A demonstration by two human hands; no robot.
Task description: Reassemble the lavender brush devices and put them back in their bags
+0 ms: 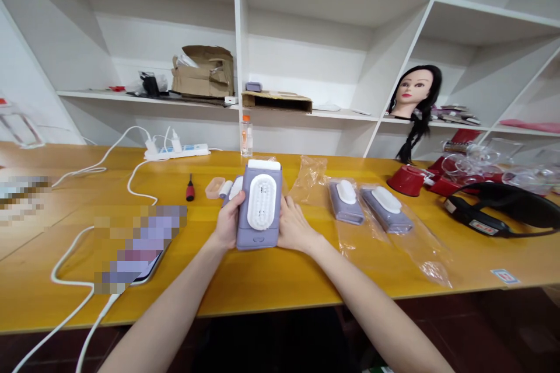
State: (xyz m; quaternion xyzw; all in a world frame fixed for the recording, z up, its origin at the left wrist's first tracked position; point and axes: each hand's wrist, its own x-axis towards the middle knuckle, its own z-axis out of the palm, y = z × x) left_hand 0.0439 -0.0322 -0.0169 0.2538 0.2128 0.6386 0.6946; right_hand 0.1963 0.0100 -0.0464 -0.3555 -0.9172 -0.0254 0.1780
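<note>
A purple device (244,232) with a white oval bristled pad is held upright above the table. My left hand (227,222) grips its left side, thumb on the front edge. My right hand (296,224) is against its right side, its fingers partly behind it. Just behind the device, another purple and white piece (236,186) shows in part. To the right lie two more purple devices with white oval tops, one (347,204) nearer and one (387,209) farther, on or in clear plastic wrapping.
A red and black screwdriver (190,189) and a small pinkish container (214,188) lie left of the hands. A phone (151,244) with white cables is front left. A black headset (481,215) and red items are at right.
</note>
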